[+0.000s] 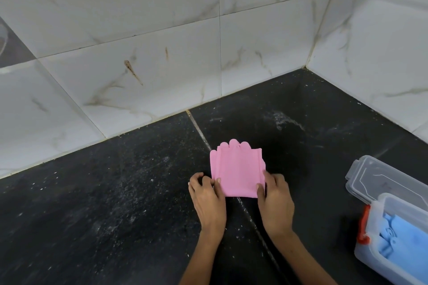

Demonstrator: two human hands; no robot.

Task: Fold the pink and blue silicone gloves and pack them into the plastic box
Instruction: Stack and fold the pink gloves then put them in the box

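Pink glove [236, 171] folded | fingertips toward wall | both hands pinching near corners

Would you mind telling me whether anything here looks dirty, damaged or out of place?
The black counter is dusted with white specks, with a whitish smear behind the pink glove. Brown streaks stain the wall tiles. The gloves and plastic box look fine.

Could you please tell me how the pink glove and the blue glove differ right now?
The pink glove lies folded flat on the dark counter; the blue glove already sits inside the plastic box. The left hand and right hand press the pink glove's near corners, while nothing touches the blue glove. The pink glove shows fully; the blue glove is partly hidden. Both look like smooth, folded silicone.
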